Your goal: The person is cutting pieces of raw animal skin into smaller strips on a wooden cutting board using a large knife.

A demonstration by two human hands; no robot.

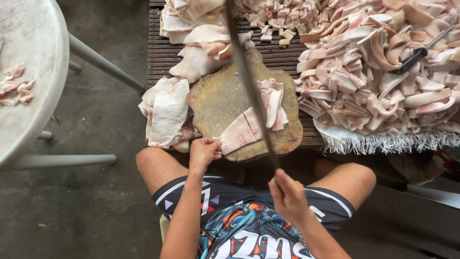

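Note:
A round wooden chopping block sits on a slatted wooden platform, bearing a slab of pale pork skin and cut strips. My left hand pinches the near edge of that slab at the block's front rim. My right hand, above my lap, grips the handle of a long knife, whose blade rises edge-on toward the camera over the block.
A big heap of cut skin strips lies on a white fringed sack at right, with a second black-handled knife on it. Uncut slabs lie left of the block. A white plastic table stands at left. My bare knees flank the block.

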